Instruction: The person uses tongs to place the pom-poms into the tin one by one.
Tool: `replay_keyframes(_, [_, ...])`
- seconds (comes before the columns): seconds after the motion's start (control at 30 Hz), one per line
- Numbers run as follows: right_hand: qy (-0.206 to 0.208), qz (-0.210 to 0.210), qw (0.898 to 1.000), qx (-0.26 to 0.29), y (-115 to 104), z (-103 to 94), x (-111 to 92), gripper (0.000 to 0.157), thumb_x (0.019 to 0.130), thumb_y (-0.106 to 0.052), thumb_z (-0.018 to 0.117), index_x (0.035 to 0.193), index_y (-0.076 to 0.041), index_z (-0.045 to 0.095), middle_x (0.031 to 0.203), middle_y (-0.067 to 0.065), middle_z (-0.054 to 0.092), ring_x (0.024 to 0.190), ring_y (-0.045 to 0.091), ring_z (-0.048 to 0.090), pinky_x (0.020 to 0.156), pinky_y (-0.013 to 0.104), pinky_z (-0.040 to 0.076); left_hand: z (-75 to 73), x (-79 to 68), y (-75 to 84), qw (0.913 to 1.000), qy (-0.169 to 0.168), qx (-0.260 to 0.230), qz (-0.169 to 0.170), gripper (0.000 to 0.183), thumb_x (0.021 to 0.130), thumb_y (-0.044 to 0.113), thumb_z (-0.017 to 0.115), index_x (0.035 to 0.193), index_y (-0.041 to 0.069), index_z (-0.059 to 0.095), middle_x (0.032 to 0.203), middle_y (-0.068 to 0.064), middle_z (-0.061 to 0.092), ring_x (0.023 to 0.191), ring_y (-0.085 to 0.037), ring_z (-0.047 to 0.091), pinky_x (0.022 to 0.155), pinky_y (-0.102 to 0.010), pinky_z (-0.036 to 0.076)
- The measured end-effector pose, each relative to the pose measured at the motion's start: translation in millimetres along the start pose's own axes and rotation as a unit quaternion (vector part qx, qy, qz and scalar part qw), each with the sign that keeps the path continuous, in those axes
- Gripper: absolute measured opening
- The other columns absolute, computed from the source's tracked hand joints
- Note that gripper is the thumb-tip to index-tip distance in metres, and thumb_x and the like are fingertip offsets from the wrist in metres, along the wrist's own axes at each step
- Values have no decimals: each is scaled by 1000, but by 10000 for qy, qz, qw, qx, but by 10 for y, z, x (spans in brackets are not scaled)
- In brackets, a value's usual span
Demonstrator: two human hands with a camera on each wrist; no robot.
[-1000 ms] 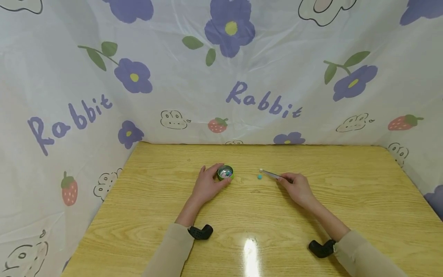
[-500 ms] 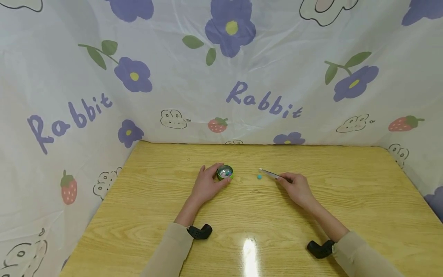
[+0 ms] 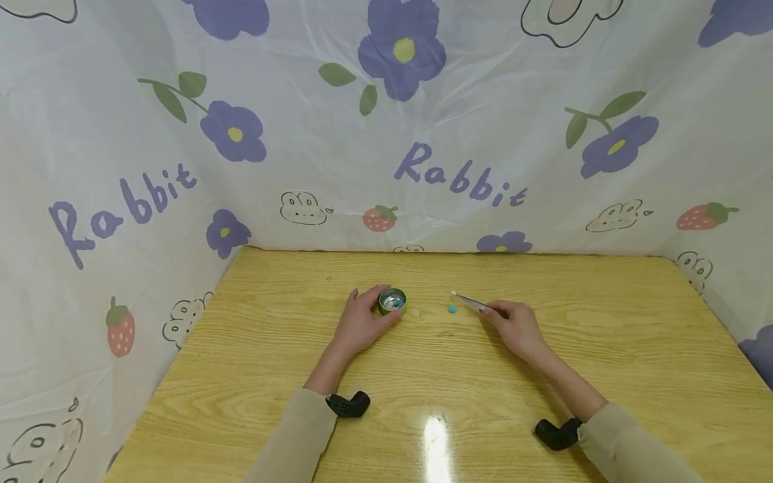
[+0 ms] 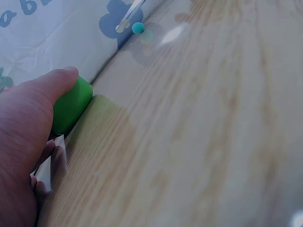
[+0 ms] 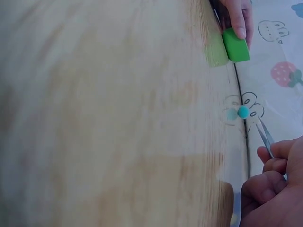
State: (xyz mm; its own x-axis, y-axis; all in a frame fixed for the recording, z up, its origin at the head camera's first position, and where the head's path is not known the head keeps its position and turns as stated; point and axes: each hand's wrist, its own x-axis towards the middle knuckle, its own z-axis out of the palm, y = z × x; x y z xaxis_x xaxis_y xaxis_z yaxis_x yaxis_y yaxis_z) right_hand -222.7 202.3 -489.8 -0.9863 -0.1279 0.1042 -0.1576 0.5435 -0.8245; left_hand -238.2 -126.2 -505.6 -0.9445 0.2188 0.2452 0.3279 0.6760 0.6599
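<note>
My left hand (image 3: pixel 359 323) grips a small round green tin (image 3: pixel 384 311) from its left side, thumb along the near wall. Several small coloured beads lie inside the tin, too small to tell apart. In my right hand (image 3: pixel 521 330) is a pair of metal tweezers (image 3: pixel 470 302), pinched between thumb and fingers and pointing left. A small white bead (image 4: pixel 119 29) is at the tweezer tips; whether the tips grip it is hard to tell. Just nearer to me, a teal bead (image 3: pixel 452 308) sits on the table, seen also in the right wrist view.
The wooden table (image 3: pixel 423 376) is glossy, with a bright reflection near its front. A white cloth (image 3: pixel 338 168) printed with flowers and rabbits hangs along the back and sides. Each wrist wears a black camera mount (image 3: pixel 350 404).
The tweezer tips and the white bead have shifted very slightly left. The left hand, the tin and the teal bead look the same.
</note>
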Motion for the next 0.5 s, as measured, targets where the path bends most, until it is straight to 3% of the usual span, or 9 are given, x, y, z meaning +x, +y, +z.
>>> replay_keyframes(0.5, [-36,39,10000,-45,-29,-2,18,24,103,-11,63,115,7,74,106,18,74,89,21,64,70,26,52,15,3,-21,10000,24,36,6,62,93,37,78,144,7,59,135,-12,66,126,-30,61,124,-55,15])
